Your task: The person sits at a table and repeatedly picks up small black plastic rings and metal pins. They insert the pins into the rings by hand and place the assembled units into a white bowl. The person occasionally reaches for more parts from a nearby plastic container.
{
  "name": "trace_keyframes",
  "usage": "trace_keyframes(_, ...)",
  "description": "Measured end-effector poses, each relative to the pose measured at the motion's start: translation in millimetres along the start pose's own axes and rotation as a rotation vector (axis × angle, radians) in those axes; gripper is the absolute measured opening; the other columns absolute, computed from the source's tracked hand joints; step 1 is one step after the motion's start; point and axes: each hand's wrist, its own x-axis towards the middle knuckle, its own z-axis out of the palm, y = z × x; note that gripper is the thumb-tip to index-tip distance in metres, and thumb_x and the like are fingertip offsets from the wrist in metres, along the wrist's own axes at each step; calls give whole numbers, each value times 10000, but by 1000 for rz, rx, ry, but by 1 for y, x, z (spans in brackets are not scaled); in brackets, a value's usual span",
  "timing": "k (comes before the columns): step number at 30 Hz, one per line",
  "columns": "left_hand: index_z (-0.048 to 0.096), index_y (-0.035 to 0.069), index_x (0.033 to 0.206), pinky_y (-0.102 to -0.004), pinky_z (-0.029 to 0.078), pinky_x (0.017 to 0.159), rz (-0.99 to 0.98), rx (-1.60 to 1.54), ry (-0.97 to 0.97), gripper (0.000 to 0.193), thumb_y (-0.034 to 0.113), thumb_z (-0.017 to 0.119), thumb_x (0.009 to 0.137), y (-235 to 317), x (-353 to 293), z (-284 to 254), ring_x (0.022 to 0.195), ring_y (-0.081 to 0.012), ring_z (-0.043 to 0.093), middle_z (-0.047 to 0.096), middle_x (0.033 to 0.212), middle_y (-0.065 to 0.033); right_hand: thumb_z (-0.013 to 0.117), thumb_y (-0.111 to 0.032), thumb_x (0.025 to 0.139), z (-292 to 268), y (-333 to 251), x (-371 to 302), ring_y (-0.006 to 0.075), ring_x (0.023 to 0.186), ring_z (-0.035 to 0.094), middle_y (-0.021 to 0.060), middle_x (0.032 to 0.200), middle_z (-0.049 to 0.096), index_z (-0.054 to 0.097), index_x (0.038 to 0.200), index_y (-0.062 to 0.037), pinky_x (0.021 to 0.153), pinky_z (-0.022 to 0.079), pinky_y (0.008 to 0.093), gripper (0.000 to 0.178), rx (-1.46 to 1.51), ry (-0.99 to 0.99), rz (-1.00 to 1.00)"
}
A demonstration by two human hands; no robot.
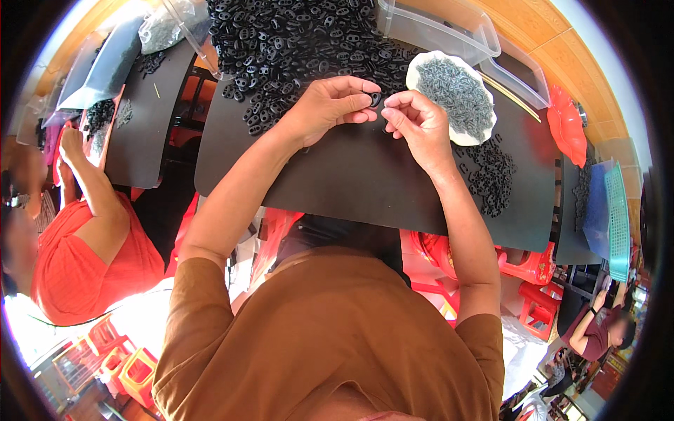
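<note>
My left hand (337, 105) pinches a small black oval plastic piece with holes (375, 99) between thumb and fingers, above the dark table. Close to its right, my right hand (418, 123) has thumb and fingertips pressed together; whatever sits between them is too small to make out. Behind the left hand spreads a large heap of similar black oval pieces (295, 42). Beside the right hand is a cream scalloped dish (415, 67) full of tiny grey pieces (455, 98). A looser pile of small black parts (491, 175) lies on the table to the right.
The dark tabletop (344, 179) runs beneath both forearms. Clear plastic bins (442, 31) and a red dish (566, 126) stand at the far right. A person in red (98, 252) works at another table on the left. Red stools (537, 309) are below.
</note>
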Motion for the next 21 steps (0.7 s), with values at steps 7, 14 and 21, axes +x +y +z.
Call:
trace_keyframes(7,641,24,1219,-234,568,828,12,21,-36,255,81,626,971,-2,0,0,900,-118,679,683,1031,-45,708,-71,907,0,-1,0,66,661,628,16,792,673,663,969,-21,570,505,209,91,-6,-17,-6)
trace_keyframes(14,678,22,1124,-233,559,810,122,157,-7,184,71,651,949,-13,7,-1,869,-96,664,692,989,-32,713,-68,902,3,0,0,62,667,631,20,812,681,667,973,-20,572,505,209,97,71,4,2)
trace_keyframes(21,701,-5,1067,-244,560,821,100,147,85,164,62,687,919,-12,4,4,872,-106,668,703,991,-49,736,9,841,10,5,-1,70,662,645,16,810,678,682,907,-18,561,499,212,90,-166,59,-194)
